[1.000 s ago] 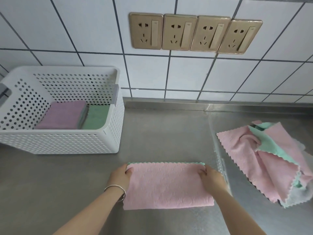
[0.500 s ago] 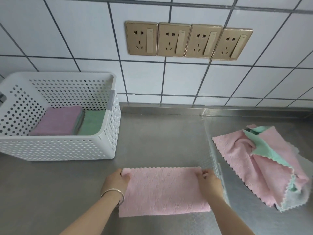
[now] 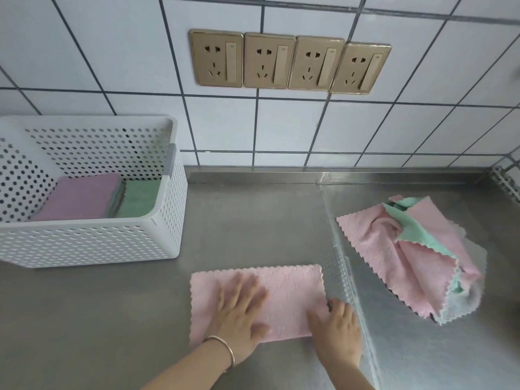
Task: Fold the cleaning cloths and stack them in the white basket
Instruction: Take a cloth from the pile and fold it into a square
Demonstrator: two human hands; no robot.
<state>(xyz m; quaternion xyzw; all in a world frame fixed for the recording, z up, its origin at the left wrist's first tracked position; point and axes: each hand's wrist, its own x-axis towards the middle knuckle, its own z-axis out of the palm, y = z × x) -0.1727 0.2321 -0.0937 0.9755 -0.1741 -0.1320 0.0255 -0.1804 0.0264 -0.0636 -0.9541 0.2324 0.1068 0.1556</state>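
The left hand's fingers (image 3: 247, 288) lay spread and flat, pressing down on the pink cloth (image 3: 287, 294) with nothing gripped between them. The left hand (image 3: 239, 313) covered the cloth's left-centre part, and a thin metal bangle (image 3: 225, 347) circled the wrist. The right hand (image 3: 337, 330) rested at the cloth's near right corner; its thumb lay on top of the fabric and its fingers sat at the right edge, but whether they pinched the cloth could not be told.

The pink cloth lay folded into a long rectangle on the steel counter (image 3: 253, 226), near its front edge. To the right, well apart, a loose heap of unfolded cloths (image 3: 416, 254) in pink, mint green and grey lay crumpled on the counter.

At the far left stood the white basket (image 3: 92, 243), perforated, against the tiled wall (image 3: 112, 52). Inside it a folded purple cloth (image 3: 81, 195) topped a stack, and a folded green cloth (image 3: 140, 195) lay just beside it on the right. Four gold sockets (image 3: 289, 63) were set in a row on the wall above the counter.
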